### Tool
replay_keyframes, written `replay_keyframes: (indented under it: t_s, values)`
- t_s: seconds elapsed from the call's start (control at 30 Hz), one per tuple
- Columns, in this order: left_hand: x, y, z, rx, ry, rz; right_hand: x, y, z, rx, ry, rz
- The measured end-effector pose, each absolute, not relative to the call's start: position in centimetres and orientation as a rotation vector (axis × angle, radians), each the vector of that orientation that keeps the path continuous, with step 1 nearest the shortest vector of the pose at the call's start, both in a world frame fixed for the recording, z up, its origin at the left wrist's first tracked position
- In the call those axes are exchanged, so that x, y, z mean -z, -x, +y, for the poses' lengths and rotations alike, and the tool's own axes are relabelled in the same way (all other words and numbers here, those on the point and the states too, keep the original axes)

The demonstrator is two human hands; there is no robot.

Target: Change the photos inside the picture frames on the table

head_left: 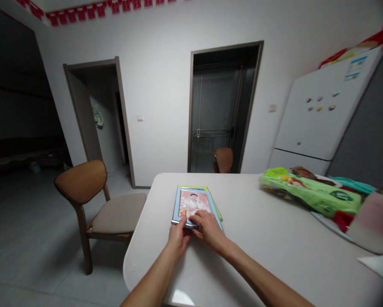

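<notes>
A picture frame (194, 200) with a light blue border and a pink-toned photo of a person lies face up near the table's left end. Its near edge is slightly raised. My left hand (177, 237) grips that near edge, thumb on top and fingers below. My right hand (209, 228) is closed over the near right part of the frame, its fingers bent onto the front; the thumb is partly hidden. Under the frame, a flat thing with a lime-green edge (220, 213) sticks out at the far and right sides.
The white table (251, 251) has a rounded left corner. On its right stand a green plastic package (315, 194) and a jar with pinkish contents (375, 221). One wooden chair (119, 213) is at the left, another chair (223, 160) beyond the far edge. A white fridge (325, 115) stands behind.
</notes>
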State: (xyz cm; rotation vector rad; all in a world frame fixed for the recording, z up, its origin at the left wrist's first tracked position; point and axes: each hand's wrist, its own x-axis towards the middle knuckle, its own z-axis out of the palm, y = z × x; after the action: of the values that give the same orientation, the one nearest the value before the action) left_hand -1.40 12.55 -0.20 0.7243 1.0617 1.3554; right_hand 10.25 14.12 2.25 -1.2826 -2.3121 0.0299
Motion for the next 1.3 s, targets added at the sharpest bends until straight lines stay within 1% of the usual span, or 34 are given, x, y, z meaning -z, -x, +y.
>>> replay_keyframes:
  t_s: [0.1,0.2,0.27,0.37,0.47,0.57,0.67,0.77,0.83,0.9,1.0,1.1,1.17,1.3]
  values:
    - [-0.9,0.4,10.8,-1.484,-0.767,1.027,-2.9,-11.0,12.3,-0.276,1.203,-2.127]
    - [-2.7,0.2,7.5,-1.512,-0.997,1.070,-4.7,-12.2,10.2,-0.648,1.196,-1.709]
    - [-3.9,0.3,5.0,-1.481,-1.456,1.167,-5.8,-12.9,8.4,-0.909,1.166,-1.430]
    - [-4.5,0.4,1.6,-1.344,-2.175,1.103,-6.5,-13.7,5.3,-1.218,1.044,-1.154]
    - [-3.3,0.4,-0.3,-1.102,-2.542,1.036,-5.5,-14.2,3.1,-1.414,1.024,-1.014]
    - [-1.2,0.4,-0.8,-0.851,-2.631,1.071,-3.7,-14.5,2.4,-1.543,1.044,-0.954]
    - [0.6,0.3,-0.6,-0.697,-2.652,1.101,-2.0,-14.7,3.2,-1.600,1.012,-1.000]
    - [1.8,0.1,-0.2,-0.653,-2.648,1.131,-0.8,-15.1,4.7,-1.568,1.033,-1.156]
    - [2.2,-0.2,0.1,-0.642,-2.633,1.156,0.0,-15.5,5.8,-1.447,1.134,-1.314]
    - [2.5,-0.6,0.2,-0.619,-2.622,1.177,0.8,-15.9,6.9,-1.225,1.317,-1.502]
    - [2.9,-1.3,0.3,-0.573,-2.623,1.188,1.8,-16.3,7.9,-0.805,1.575,-1.759]
    - [3.2,-2.0,0.1,-0.545,-2.608,1.211,2.4,-16.5,8.2,-0.483,1.703,-1.909]
    - [3.2,-2.2,-0.1,-0.541,-2.582,1.216,2.7,-16.6,8.2,-0.369,1.742,-1.962]
    - [2.4,-0.7,-0.1,-0.573,-2.451,1.203,2.8,-16.7,8.2,-0.292,1.665,-2.046]
